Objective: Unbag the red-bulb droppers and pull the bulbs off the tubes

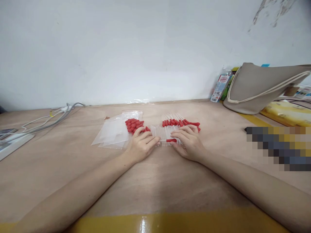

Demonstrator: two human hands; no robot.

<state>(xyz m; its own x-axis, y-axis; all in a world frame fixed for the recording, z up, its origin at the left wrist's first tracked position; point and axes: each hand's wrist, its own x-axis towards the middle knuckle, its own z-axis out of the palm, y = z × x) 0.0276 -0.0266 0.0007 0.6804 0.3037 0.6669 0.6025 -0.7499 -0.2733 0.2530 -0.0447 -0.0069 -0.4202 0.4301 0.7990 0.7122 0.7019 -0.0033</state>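
Note:
A dropper with a clear tube and a red rubber bulb (171,140) lies crosswise between my hands. My left hand (143,145) pinches its tube end between thumb and fingers. Around the bulb end, my right hand (191,142) has its thumb and fingers apart; whether the thumb touches the bulb I cannot tell. Beneath both hands spreads a row of clear tubes (165,131), partly hidden by the fingers. Loose red bulbs (133,125) are heaped beyond my left hand. Past my right hand lie several droppers with red bulbs (173,122) fitted, tubes pointing toward the wall.
Clear plastic bags (113,131) lie flat at left of the bulbs. Cables (57,117) and a white-edged object (17,145) occupy the far left. At right stand a bottle (220,87) and a grey bag (257,87), beside a yellow package (286,113). A wall (145,48) closes off the back.

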